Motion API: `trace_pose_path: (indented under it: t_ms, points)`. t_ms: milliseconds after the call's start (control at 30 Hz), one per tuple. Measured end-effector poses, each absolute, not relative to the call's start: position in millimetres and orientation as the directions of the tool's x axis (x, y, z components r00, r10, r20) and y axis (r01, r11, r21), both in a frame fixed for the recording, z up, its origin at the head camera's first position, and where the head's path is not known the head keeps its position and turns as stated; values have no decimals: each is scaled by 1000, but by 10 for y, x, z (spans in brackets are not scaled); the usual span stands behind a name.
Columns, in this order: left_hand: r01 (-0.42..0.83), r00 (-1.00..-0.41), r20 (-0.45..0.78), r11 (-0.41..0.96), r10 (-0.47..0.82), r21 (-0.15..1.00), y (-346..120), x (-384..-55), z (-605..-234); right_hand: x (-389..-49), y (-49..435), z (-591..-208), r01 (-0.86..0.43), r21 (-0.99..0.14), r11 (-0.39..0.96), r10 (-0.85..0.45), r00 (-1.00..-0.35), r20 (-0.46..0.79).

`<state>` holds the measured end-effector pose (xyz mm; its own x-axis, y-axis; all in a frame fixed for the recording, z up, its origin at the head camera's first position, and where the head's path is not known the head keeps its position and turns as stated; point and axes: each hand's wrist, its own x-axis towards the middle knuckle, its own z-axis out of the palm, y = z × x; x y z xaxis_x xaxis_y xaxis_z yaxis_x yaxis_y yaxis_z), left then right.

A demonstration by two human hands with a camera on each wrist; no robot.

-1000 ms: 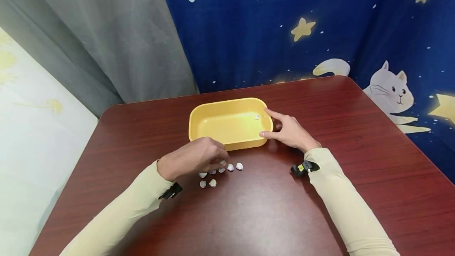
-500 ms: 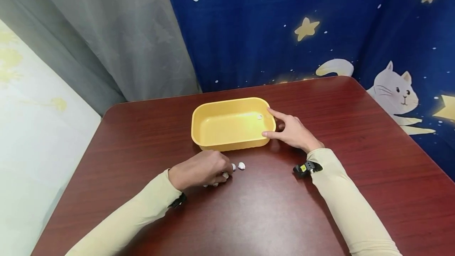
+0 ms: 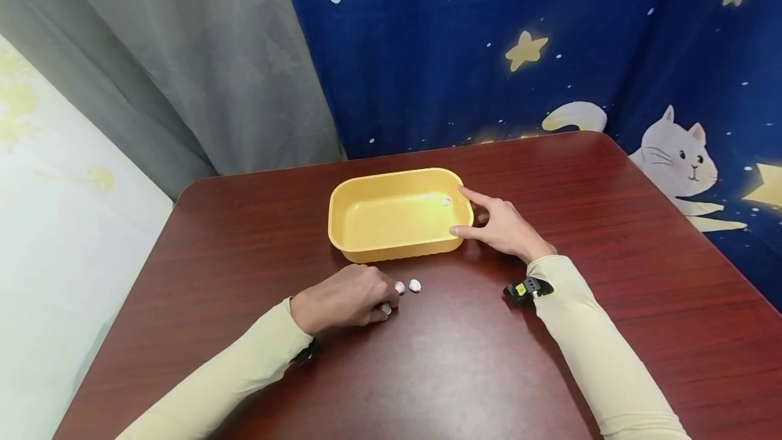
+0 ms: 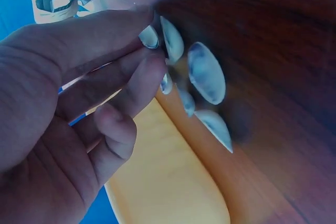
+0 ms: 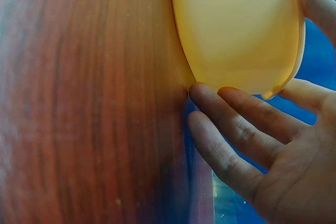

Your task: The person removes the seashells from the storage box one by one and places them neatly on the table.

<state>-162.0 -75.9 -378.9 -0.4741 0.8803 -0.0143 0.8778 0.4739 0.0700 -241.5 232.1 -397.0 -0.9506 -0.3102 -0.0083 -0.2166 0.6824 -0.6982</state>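
My left hand (image 3: 349,297) is low over the table, its thumb and index finger pinching a small white seashell (image 4: 149,37). Several more seashells (image 4: 207,73) lie on the wood just past those fingertips in the left wrist view. Two of them, such as one pale seashell (image 3: 415,286), show beside the hand in the head view; the hand hides others. My right hand (image 3: 504,228) grips the right end of a yellow plastic basin (image 3: 397,250), thumb on the near rim and index finger at the far corner. One seashell (image 3: 446,201) lies inside, at the basin's right end.
The dark red wooden table (image 3: 599,223) carries the basin and seashells. A grey curtain (image 3: 183,60) and a blue curtain (image 3: 427,53) with stars and a cat hang behind it. A white surface (image 3: 55,223) borders the left side.
My left hand has moved down and slightly right onto the seashells, covering most of them. My right hand keeps its grip on the basin, which stays in place.
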Motion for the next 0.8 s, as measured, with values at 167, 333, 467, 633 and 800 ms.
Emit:
trace_pose_path:
  t_ms: [167,333,467,633,800]
  points:
    - [875,-480,-12,479,877,62,-769,-1613,-3799,-2415,2317,-3977,-212,-700,682,-306,-952,-9]
    - [877,-478,-12,477,879,50,-771,-1608,-3795,-2414,2316,-3981,-213,-701,681,-309,-951,-11]
    - [877,-478,-10,478,878,40,-767,-1605,-3792,-2415,2320,-3979,-211,-704,678,-308,-951,-12]
    - [881,-471,5,470,882,46,-752,-1608,-3751,-2425,2324,-3976,-206,-710,674,-306,-952,-13]
    - [894,-446,65,441,892,85,-715,-1661,-3611,-2432,2322,-3979,-207,-710,673,-310,-951,-16]
